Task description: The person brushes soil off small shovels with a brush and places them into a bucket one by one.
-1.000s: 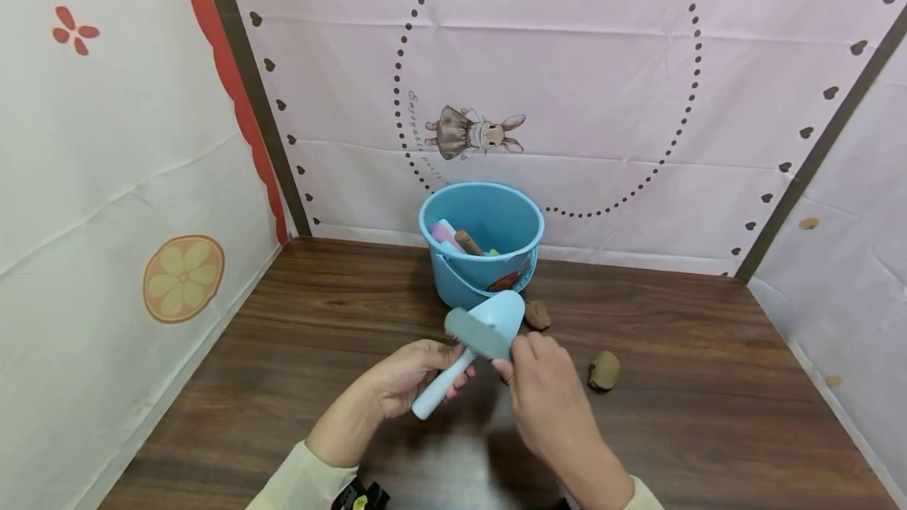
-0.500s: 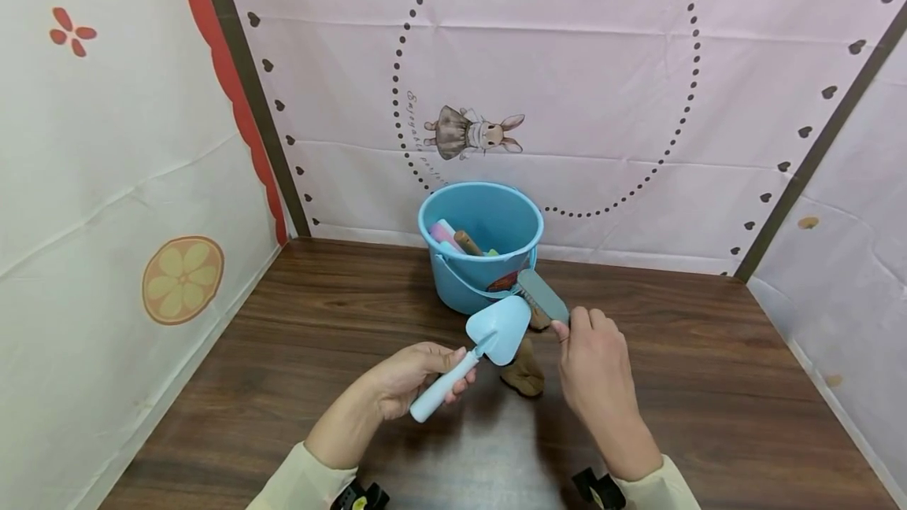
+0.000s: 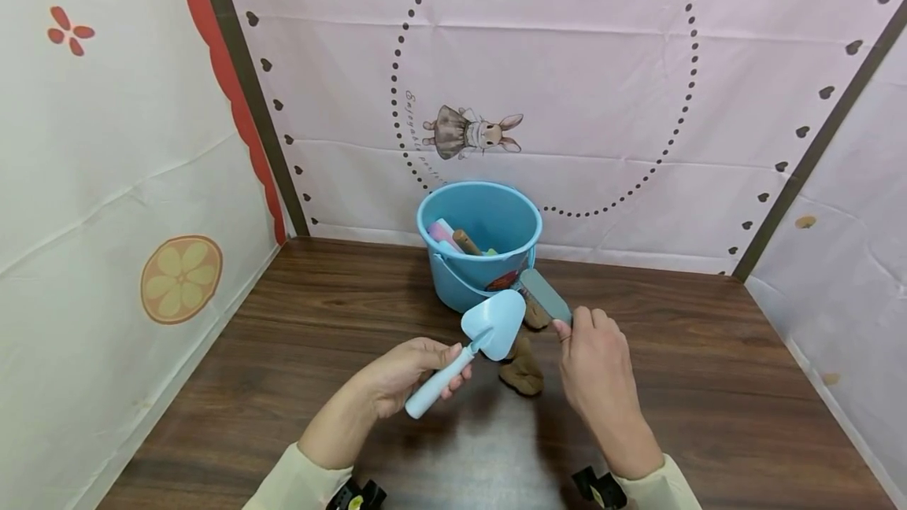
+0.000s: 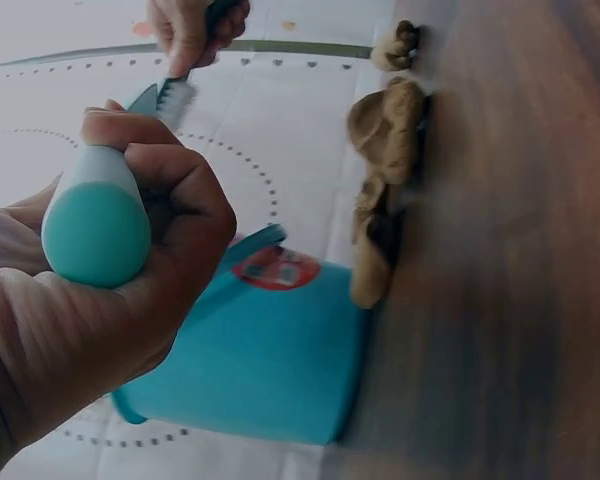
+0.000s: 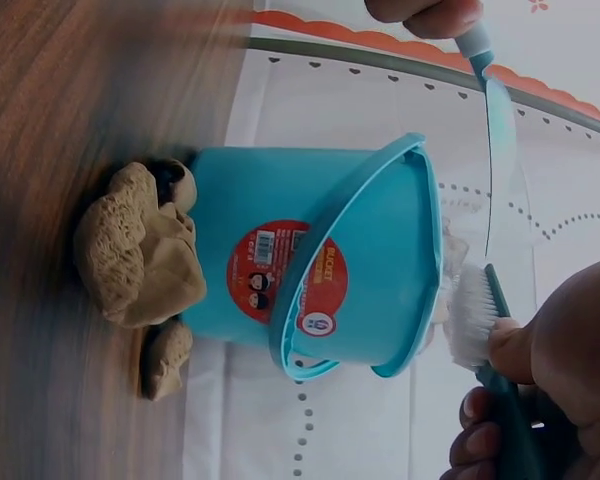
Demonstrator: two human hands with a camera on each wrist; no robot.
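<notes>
In the head view my left hand (image 3: 407,375) grips the handle of a light-blue toy trowel (image 3: 498,325), its blade raised over the table and pointing away toward the right. Curled fingers wrap the handle's green-ended grip in the left wrist view. My right hand (image 3: 601,372) holds a grey-green brush (image 3: 546,296) whose white bristles (image 5: 472,315) show in the right wrist view. The brush is apart from the trowel blade. Brown, clay-like lumps (image 3: 523,371) lie on the table below the two tools, partly hidden by them.
A blue bucket (image 3: 453,278) stands against the back wall, its handle hanging at the front. Inside are a pink-and-white piece (image 3: 444,234), a brown stick-like piece (image 3: 466,242) and something green. Patterned cloth walls enclose the wooden table (image 3: 340,297) at the back and sides.
My right hand has moved the brush off the trowel blade to the right, then stayed nearly still. The trowel has shifted slightly, still in my left hand. More of the brown lumps below now shows.
</notes>
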